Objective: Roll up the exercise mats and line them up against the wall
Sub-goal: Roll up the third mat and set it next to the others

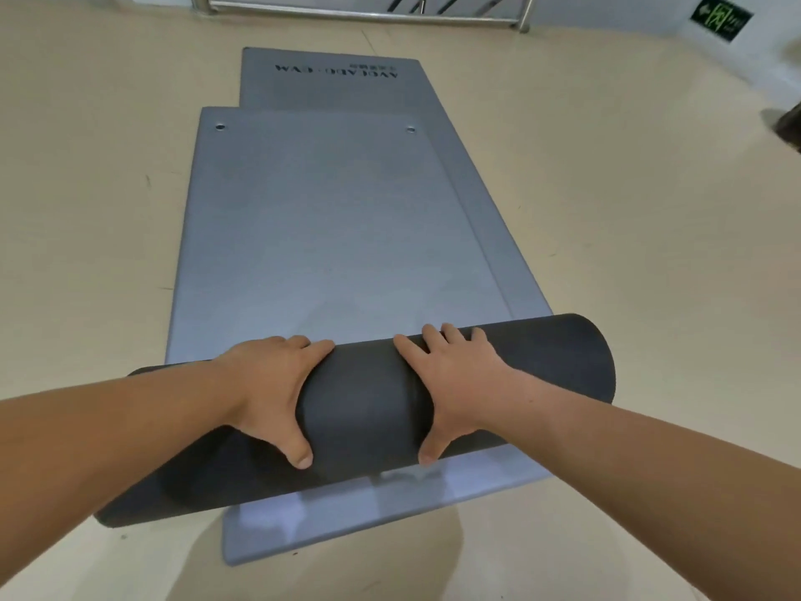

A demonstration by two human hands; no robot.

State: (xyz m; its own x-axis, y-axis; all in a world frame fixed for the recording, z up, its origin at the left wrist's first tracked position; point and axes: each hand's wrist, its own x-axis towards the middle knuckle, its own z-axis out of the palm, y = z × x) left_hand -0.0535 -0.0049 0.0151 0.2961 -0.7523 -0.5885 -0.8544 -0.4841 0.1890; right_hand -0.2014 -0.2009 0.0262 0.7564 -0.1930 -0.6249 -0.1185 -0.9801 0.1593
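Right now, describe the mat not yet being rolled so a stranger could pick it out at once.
Start at the metal railing by the far wall. On the beige floor before it lies a flat grey mat, partly under the half-rolled mat. Only it carries dark printed lettering.

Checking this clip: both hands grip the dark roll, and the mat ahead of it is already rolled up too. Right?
Not quite. In the head view the left hand and right hand do grip the roll, but the mat ahead lies flat, not rolled up.
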